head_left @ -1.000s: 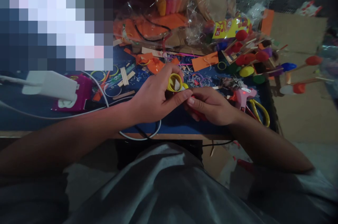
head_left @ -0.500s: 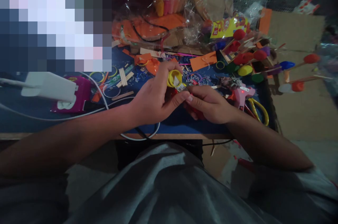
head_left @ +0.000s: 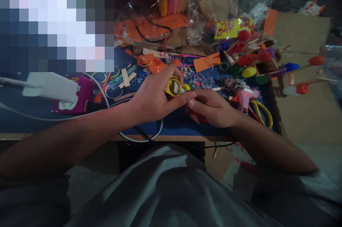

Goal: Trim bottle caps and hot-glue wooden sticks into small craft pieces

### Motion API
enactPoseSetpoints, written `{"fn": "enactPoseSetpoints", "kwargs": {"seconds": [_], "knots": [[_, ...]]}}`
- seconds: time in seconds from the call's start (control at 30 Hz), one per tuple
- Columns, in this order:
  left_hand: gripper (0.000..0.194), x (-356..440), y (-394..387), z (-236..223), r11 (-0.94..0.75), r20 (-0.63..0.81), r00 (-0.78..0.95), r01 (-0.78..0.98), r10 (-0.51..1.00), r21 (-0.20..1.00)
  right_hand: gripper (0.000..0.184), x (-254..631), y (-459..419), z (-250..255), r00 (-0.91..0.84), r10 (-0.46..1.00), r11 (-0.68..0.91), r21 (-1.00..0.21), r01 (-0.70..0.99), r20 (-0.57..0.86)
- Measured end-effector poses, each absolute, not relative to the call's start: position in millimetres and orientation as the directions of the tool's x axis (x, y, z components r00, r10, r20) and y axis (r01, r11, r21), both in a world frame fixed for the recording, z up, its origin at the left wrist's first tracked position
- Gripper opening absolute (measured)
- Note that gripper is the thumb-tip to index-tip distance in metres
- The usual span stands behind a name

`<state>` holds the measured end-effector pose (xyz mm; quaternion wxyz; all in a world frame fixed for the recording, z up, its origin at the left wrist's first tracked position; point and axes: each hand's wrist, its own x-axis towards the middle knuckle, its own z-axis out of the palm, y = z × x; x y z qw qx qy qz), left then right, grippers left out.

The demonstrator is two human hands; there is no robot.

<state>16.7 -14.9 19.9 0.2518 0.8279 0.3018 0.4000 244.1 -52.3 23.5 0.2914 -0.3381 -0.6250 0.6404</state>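
head view: a yellow cup-like piece (head_left: 168,86) is sitting in the curl of the left hand (head_left: 152,95), over the near part of the blue tabletop (head_left: 176,129). its round mouth is facing up toward the camera and leaning a little right; its long axis is running away from the lens, so its depth is staying hard to judge. a whitish scrap (head_left: 176,88) is showing inside. left hand is gripping the piece, fingers curving round the far side, thumb reaching across to the right hand (head_left: 216,107). right hand is gripping a red object (head_left: 200,116), its fingers covering most of it; cannot tell which way that object is pointing. a small yellow bit (head_left: 186,87) is peeking out just beside the fingertips, partly hidden. to the right, a pink glue gun (head_left: 247,97) is lying near a yellow loop handle (head_left: 269,118). beyond the hands, orange paper (head_left: 206,62) is lying among small scraps. to the left, a white charger (head_left: 52,88) is resting against a magenta socket block (head_left: 87,89). coarse blocks are masking the upper left corner.
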Motion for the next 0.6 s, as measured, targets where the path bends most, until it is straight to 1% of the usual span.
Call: {"fn": "enactPoseSetpoints", "kwargs": {"seconds": [0.07,0.13,0.27,0.33,0.47,0.6], "knots": [[0.053,17,-14,19,-0.689,0.501,0.507,0.303,0.701,0.658,0.051,244,-52,22,-0.597,0.799,-0.047,-0.997,0.053,-0.069],[0.055,17,-13,15,-0.699,0.521,0.497,0.29,0.694,0.654,0.052,244,-52,22,-0.593,0.802,-0.041,-0.997,0.058,-0.068],[0.072,19,-11,0,-0.698,0.569,0.437,0.232,0.697,0.677,0.052,244,-50,26,-0.595,0.801,-0.034,-0.998,0.055,-0.06],[0.076,20,-10,-5,-0.701,0.583,0.416,0.228,0.698,0.676,0.052,244,-50,29,-0.588,0.807,-0.03,-0.998,0.054,-0.056],[0.07,18,-9,-5,-0.737,0.606,0.437,0.251,0.665,0.628,0.054,244,-49,31,-0.585,0.809,-0.017,-0.997,0.076,-0.058],[0.063,17,-10,-2,-0.724,0.577,0.47,0.234,0.668,0.648,0.052,244,-50,30,-0.592,0.803,-0.031,-0.997,0.064,-0.063]]}}
